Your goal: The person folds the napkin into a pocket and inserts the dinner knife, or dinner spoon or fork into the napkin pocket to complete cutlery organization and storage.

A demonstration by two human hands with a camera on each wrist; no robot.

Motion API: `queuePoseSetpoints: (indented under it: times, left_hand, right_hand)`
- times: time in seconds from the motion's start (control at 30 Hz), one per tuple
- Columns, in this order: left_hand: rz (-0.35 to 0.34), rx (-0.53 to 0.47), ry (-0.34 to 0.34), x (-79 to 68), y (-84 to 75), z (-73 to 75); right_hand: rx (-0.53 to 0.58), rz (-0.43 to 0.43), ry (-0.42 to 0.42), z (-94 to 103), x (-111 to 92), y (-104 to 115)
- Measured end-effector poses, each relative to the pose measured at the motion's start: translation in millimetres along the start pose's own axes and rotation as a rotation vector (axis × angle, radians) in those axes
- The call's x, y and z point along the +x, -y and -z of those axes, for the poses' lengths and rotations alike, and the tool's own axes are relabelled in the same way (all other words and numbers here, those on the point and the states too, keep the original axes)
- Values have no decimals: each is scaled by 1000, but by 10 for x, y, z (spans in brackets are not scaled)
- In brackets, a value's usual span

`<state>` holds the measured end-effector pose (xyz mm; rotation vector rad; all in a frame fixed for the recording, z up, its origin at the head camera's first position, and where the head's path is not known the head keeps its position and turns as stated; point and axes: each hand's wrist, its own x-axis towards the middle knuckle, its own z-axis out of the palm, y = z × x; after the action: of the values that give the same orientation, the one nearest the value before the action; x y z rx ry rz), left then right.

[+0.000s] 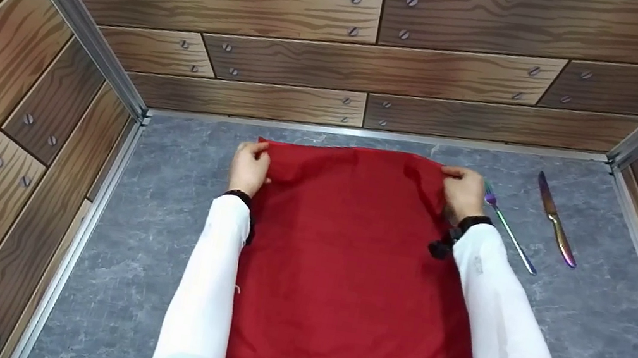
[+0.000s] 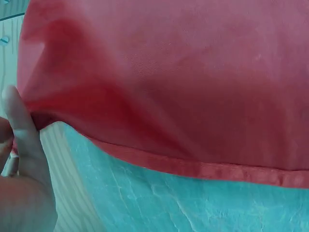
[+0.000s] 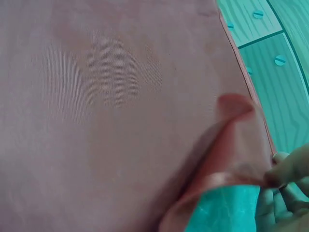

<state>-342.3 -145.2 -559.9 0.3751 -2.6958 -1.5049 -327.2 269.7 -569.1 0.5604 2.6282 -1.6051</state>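
A red cloth napkin (image 1: pixel 344 260) is spread between both hands, its near edge low in the head view. My left hand (image 1: pixel 249 169) pinches its far left corner between thumb and fingers. At the far right corner, my right hand (image 1: pixel 463 192) pinches the hem. In the left wrist view the cloth (image 2: pixel 193 87) sags in a fold away from the left hand (image 2: pixel 29 169). The right wrist view shows the cloth (image 3: pixel 106 121) curling over beside the right hand (image 3: pixel 289 188), with a bit of the surface showing beneath.
Right of the cloth lie a fork (image 1: pixel 507 225) with a shiny multicoloured finish, partly behind the right hand, and a gold-toned table knife (image 1: pixel 554 219). The grey marbled surface (image 1: pixel 157 230) is bounded by wood-patterned panels (image 1: pixel 295 9) at the back and both sides.
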Motion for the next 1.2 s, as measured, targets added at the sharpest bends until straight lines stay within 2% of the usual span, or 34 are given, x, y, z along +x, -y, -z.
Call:
queuePoseSetpoints:
  times: [0.1, 0.23, 0.43, 0.57, 0.7, 0.87, 1.0, 1.2]
  left_hand:
    - [-20, -59, -51, 8, -24, 38]
    - [-22, -111, -49, 22, -48, 113]
    - [8, -20, -18, 64, -76, 233]
    - [-2, -30, -20, 57, -114, 281]
    - [-45, -6, 1, 59, -123, 329]
    - [-139, 157, 44, 83, -138, 397]
    - [-146, 272, 3, 99, -164, 454]
    - [-94, 184, -24, 103, -228, 471]
  right_hand:
    - [-63, 66, -40, 44, 12, 37]
    - [-134, 158, -88, 127, 8, 115]
    - [-224, 184, -38, 296, 29, 247]
    - [-238, 185, -38, 370, 56, 300]
    - [-163, 177, -45, 396, 65, 339]
    - [-44, 155, -35, 429, 84, 360]
    - [45, 124, -27, 456, 88, 376]
    - [126, 126, -31, 471, 95, 406]
